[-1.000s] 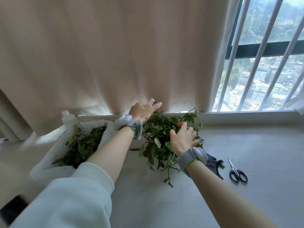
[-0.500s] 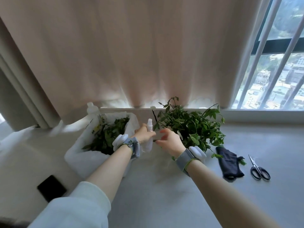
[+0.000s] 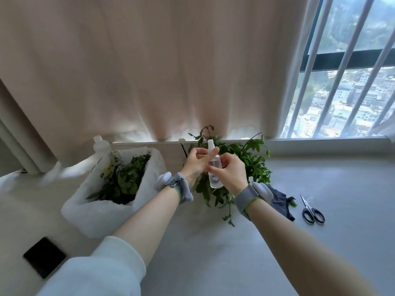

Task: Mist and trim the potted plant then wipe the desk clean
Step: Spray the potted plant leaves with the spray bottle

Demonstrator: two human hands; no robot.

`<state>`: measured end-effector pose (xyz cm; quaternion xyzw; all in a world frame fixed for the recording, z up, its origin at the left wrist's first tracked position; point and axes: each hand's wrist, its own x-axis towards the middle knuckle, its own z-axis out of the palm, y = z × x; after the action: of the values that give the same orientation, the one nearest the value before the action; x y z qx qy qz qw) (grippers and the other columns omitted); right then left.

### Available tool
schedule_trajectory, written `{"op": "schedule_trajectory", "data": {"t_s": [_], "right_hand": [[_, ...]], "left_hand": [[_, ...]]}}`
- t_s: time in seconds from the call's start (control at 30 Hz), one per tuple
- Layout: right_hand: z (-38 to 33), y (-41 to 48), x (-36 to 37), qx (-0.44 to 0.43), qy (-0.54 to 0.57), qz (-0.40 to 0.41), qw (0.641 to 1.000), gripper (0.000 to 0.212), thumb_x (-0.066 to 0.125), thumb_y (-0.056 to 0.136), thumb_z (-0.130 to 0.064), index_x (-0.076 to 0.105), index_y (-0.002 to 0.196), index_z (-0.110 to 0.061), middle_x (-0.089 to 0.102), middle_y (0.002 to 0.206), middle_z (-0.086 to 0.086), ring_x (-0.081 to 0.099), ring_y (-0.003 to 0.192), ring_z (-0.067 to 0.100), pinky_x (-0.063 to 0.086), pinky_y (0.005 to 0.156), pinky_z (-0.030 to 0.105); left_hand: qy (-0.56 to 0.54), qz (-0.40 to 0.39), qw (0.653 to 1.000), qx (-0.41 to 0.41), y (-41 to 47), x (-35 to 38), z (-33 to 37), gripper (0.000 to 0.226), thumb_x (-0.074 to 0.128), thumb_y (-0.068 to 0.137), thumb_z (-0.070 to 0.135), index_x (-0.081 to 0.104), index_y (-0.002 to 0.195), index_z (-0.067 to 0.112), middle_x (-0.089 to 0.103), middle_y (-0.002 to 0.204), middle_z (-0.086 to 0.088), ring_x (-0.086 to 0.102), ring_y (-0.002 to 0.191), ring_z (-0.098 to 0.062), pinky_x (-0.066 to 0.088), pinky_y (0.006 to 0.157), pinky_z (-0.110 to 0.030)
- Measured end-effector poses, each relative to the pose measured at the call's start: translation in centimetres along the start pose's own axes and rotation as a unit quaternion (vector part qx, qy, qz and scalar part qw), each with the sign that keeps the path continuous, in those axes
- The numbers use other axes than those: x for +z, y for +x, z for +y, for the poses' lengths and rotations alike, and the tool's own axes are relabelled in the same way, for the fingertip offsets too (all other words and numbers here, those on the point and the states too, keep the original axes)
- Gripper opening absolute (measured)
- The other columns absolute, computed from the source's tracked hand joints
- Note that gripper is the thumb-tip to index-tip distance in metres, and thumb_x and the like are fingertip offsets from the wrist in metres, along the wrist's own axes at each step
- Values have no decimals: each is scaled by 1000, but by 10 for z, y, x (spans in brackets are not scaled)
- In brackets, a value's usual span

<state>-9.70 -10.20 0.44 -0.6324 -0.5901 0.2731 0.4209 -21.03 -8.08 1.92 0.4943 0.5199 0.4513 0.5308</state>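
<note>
Fingers of the right hand [image 3: 234,170] are gripping the body of the small clear plastic spray bottle [image 3: 215,180], light and probably slippery, just in front of the leafy green potted plant [image 3: 252,165], while the straight-fingered left hand [image 3: 195,165] is touching its neck.

On the desk [image 3: 213,242], the plant [image 3: 252,163] stands at the back, before the curtain [image 3: 149,71]. Left of it sits a bag [image 3: 102,212] with leaves [image 3: 124,182] in it, and a bottle [image 3: 99,144] behind. Right of the plant lie a cloth [image 3: 280,201], then scissors [image 3: 312,212]. A phone [image 3: 44,256] lies front left. Before the plant, the right hand [image 3: 233,174] holds a sprayer [image 3: 214,178], with the left hand [image 3: 195,165] touching it.
</note>
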Motion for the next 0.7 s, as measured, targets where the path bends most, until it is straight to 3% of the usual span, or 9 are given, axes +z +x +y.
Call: {"op": "schedule_trajectory", "data": {"t_s": [0.07,0.13,0.23,0.4,0.47,0.6,0.7], "right_hand": [[5,2,-22,-7,1,57,998,38,80,69,-43,61,83,-13,55,86,3,50,72,15,39,58,21],[11,4,-43,2,12,120,993,34,78,73,-38,62,88,-12,54,90,3,48,75,14,32,57,17],[22,10,-74,36,20,199,979,35,74,77,-37,64,99,-12,53,101,4,48,77,14,36,66,22],[60,22,-117,89,13,218,972,38,72,79,-40,62,104,-13,45,103,1,46,69,12,36,67,23],[77,25,-125,110,26,222,968,36,73,79,-37,62,104,-13,46,103,2,47,68,11,35,68,23],[120,33,-132,160,35,238,957,35,73,76,-36,64,105,-17,60,106,4,58,95,24,42,87,35],[159,43,-137,206,17,232,951,36,69,78,-39,65,110,-24,65,111,1,51,109,26,33,93,42]], "left_hand": [[-44,-12,999,9,0,20,7,77,68,54,67,50,108,15,58,104,-5,60,88,-19,51,82,-31],[-51,-24,998,10,0,42,11,66,59,75,62,49,117,12,56,105,-5,58,92,-18,50,84,-29],[-35,-45,998,11,4,80,13,49,44,94,49,48,122,8,55,105,-5,55,96,-18,48,84,-28],[15,-95,995,-13,14,141,3,40,38,99,42,50,118,9,51,112,-7,50,106,-20,42,96,-34],[28,-104,994,-29,19,157,-3,39,35,101,38,50,119,7,50,112,-8,49,106,-20,42,94,-33],[58,-128,988,-64,31,191,-29,42,29,103,31,43,132,4,47,112,-7,47,102,-20,40,83,-27],[94,-135,983,-86,42,218,-60,37,29,103,26,43,132,6,49,99,-2,48,88,-15,39,73,-21]]}}
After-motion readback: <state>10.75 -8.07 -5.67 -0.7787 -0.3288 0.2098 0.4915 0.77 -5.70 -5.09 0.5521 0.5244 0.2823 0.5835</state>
